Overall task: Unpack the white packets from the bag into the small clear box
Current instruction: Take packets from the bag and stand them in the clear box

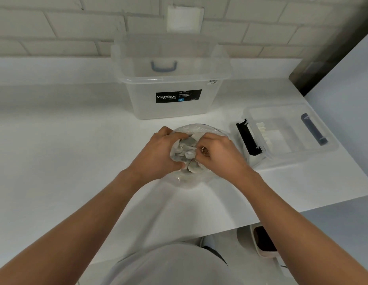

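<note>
A clear plastic bag [184, 178] stands on the white table in front of me, its mouth open. Several white packets [186, 150] are crumpled together inside it. My left hand [158, 155] grips the bag's left side, fingers curled over the rim. My right hand [217, 155] reaches into the mouth from the right and pinches a packet. The small clear box [292, 150] sits to the right of the bag, with a few white packets [265, 132] lying in its left half.
A large clear Megabox storage bin [170, 87] stands behind the bag against the brick wall. A black clip [248, 138] hangs on the small box's left side and a dark handle [313, 129] lies in it. The table's edge runs close on the right.
</note>
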`<state>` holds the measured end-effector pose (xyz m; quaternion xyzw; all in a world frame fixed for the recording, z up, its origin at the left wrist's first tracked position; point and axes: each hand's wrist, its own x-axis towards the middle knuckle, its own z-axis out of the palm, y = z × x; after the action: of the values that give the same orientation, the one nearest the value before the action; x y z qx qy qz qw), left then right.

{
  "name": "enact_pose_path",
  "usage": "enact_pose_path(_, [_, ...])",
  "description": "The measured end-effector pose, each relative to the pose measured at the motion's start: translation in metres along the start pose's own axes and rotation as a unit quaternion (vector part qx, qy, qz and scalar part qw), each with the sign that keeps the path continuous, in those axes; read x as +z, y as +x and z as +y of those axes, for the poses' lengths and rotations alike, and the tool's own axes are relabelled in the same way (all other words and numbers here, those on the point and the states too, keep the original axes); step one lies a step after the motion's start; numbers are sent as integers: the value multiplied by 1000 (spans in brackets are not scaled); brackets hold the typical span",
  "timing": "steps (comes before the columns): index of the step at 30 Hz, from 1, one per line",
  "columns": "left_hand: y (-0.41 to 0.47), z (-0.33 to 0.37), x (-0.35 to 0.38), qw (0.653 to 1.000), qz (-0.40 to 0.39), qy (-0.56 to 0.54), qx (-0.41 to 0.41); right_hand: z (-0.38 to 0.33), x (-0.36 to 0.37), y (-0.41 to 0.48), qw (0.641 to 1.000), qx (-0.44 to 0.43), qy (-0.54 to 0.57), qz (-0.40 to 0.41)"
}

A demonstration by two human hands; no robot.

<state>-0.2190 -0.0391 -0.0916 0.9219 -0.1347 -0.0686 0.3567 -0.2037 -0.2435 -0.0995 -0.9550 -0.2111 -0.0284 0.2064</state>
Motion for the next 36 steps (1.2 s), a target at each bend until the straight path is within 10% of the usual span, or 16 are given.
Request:
enact_pose_path(10, [-18, 36, -26, 981, 145, -116, 49, -15, -51, -22, 886, 178, 409, 129])
enact_pose_path(18, [-8, 71, -21, 894, 22, -446, -43, -28, -59, -25, 772, 182, 587, 159])
enact_pose_path(22, [0, 70, -16, 883, 32, -465, -57, -24, -56, -33, 805, 174, 552, 127])
enact_pose_path(28, [9, 63, -16, 983, 35, -181, 24, -4, -82, -33, 880, 134, 440, 116])
enact_pose_path(36, [21, 85, -8, 989, 20, -142, 29, 22, -113, -34, 943, 103, 317, 21])
